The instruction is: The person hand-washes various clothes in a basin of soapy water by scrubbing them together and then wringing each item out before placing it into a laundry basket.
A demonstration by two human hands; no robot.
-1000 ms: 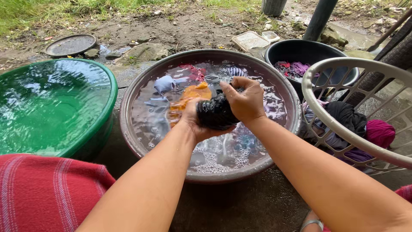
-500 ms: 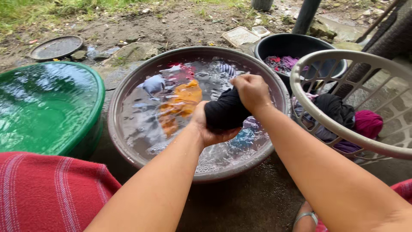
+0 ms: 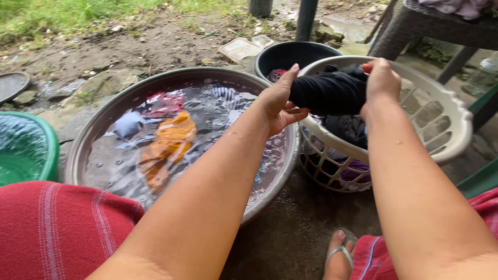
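Tubs, baskets and hands, counted

I count two hands, my left hand point(image 3: 277, 103) and right hand point(image 3: 381, 80); one black garment point(image 3: 329, 93); three water-side tubs: one brown basin point(image 3: 93, 129), one green basin point(image 3: 46, 150), one black bucket point(image 3: 290, 52); and one white laundry basket point(image 3: 441, 119).

Wet black cloth point(image 3: 329, 92), matt and wrinkled; smooth white plastic basket point(image 3: 446, 116); dull brown plastic basin point(image 3: 98, 122) of glossy soapy water; rough damp ground point(image 3: 290, 233).

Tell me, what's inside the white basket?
Inside the white basket lie dark and purple clothes. The black cloth held over it hides the rest.
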